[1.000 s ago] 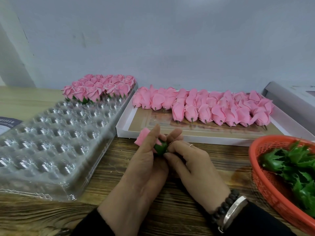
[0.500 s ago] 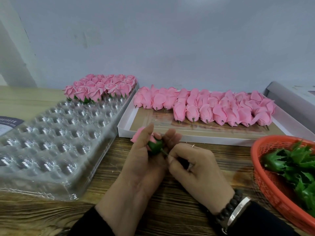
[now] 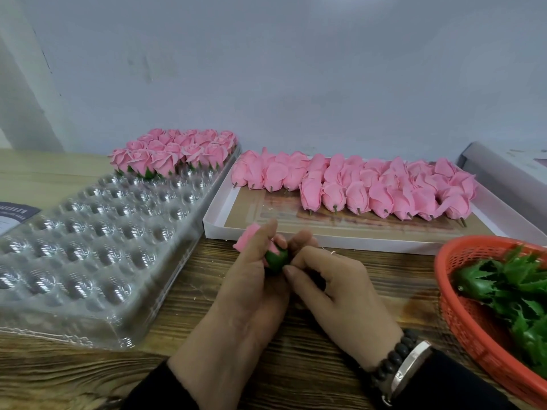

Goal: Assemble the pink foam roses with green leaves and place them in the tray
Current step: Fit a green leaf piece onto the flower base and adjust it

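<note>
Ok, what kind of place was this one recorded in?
Probably a small craft-assembly workbench: a clear blister tray partly filled with finished roses, a white box of unfinished pink rose heads, and a red basket of green leaves.

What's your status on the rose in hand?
Left hand grips pink foam rose. Right hand pinches its green leaf base. Clear plastic tray mostly unfilled, unobstructed.
</note>
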The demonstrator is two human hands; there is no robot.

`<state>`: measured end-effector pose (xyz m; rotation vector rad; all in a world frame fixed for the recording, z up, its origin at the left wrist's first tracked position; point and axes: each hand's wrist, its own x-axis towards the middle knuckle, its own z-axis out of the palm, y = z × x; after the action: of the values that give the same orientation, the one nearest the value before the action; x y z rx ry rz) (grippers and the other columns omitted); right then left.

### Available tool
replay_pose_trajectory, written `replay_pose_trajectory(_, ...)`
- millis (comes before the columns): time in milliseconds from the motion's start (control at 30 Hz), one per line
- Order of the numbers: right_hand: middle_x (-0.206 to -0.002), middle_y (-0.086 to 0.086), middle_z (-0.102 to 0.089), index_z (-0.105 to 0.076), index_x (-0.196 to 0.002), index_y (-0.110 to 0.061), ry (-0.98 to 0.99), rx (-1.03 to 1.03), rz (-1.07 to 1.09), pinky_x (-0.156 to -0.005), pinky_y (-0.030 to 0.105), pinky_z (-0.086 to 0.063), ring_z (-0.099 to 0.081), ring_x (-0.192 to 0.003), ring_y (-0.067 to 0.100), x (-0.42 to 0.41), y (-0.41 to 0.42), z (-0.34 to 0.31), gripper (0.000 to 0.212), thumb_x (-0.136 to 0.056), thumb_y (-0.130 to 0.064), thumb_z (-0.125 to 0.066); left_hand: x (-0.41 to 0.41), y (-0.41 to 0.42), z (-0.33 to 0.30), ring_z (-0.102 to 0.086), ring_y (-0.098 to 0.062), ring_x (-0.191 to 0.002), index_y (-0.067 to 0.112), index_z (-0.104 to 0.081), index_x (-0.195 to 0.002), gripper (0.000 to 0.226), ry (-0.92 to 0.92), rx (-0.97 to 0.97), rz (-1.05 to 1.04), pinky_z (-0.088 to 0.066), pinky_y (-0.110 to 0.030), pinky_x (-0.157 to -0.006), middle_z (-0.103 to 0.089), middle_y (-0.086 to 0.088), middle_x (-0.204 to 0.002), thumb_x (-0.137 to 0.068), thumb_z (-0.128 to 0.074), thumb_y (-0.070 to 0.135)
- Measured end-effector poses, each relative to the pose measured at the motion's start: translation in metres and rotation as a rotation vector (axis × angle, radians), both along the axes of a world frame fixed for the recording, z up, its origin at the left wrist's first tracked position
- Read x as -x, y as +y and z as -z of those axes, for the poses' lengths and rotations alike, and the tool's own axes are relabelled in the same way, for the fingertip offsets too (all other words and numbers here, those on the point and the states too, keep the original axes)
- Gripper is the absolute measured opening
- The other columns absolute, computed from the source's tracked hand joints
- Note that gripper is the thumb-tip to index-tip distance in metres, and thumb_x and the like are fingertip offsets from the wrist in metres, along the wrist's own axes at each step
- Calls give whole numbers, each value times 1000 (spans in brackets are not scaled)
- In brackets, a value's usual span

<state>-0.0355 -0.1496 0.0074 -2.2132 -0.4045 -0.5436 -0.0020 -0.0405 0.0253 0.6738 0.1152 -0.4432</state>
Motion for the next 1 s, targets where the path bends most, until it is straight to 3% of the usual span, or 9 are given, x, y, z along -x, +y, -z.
replay_pose_trajectory(133, -66, -7, -56, -57, -78, -24, 7, -61, 23, -58, 13, -40, -52, -65, 4, 1, 2, -2, 7, -79, -31, -58, 1, 0, -4, -69, -19, -66, 12, -53, -54, 25, -32, -38, -1, -53, -36, -68, -70, -8, -72, -69, -59, 31)
replay_pose_trajectory(300, -96, -21, -57, -43, -100, -40, 91, -183, 21, -76, 18, -47, -58, -89, 0, 0, 5, -1, 45, -66, -28, -71, 9, -8, 1, -69, -22, -72, 11, -73, -71, 21, -76, -80, -15, -57, -35, -71, -69, -12, -76, -66, -67, 30)
replay_pose_trajectory(433, -85, -17, -62, -53, -83, -35, 104, -288, 37, -69, 17, -46, -58, -75, 1, 0, 4, -2, 33, -67, -17, -75, 9, -9, 2, -66, -25, -87, 8, -72, -85, 40, -171, -154, 35, -54, -37, -86, -67, -15, -89, -54, -73, 34)
replay_pose_trajectory(533, -63, -13, -59, -61, -76, -28, 191, -533, -63, -57, 11, -41, -51, -58, -3, 1, 2, -8, 21, -65, -17, -75, 7, -3, 0, -65, -26, -91, 7, -73, -81, 34, -217, -136, 127, -53, -35, -86, -66, -17, -92, -56, -74, 28)
replay_pose_trajectory(600, -58, -12, -56, -63, -77, -18, 236, -547, -123, -54, 12, -40, -49, -55, -1, 2, 1, -11, 15, -72, -13, -77, 5, 0, 0, -64, -27, -94, 6, -74, -81, 30, -250, -142, 160, -53, -34, -87, -64, -19, -97, -58, -75, 26)
replay_pose_trajectory(767, -68, -9, -61, -63, -83, -23, 191, -515, -51, -67, 19, -48, -55, -66, 1, -1, -1, -8, 13, -80, -11, -67, 3, 4, -4, -66, -34, -90, 2, -72, -79, 30, -399, -386, 31, -53, -42, -86, -68, -20, -95, -61, -78, 24)
replay_pose_trajectory(867, -86, -9, -61, -58, -97, -32, 48, -437, 64, -76, 10, -43, -57, -83, 0, -1, -8, -6, 19, -82, -21, -63, 1, 9, -3, -67, -9, -64, 8, -73, -72, 4, -666, -723, -126, -53, -20, -60, -71, -2, -66, -75, -71, 6)
replay_pose_trajectory(900, -91, -10, -61, -55, -101, -36, 25, -381, 72, -78, 10, -43, -57, -88, 1, -1, -9, -6, 26, -79, -26, -61, -1, 10, -1, -61, -7, -57, 10, -71, -72, 7, -731, -862, -157, -49, -19, -54, -68, 0, -61, -76, -70, 4)
replay_pose_trajectory(1000, -106, -14, -59, -52, -113, -42, -18, -218, 12, -84, 9, -40, -55, -100, 2, -1, -7, -8, 42, -75, -29, -64, -3, 9, 3, -63, -22, -75, 6, -65, -92, 20, -815, -1048, -146, -52, -34, -72, -69, -10, -81, -74, -72, 2)
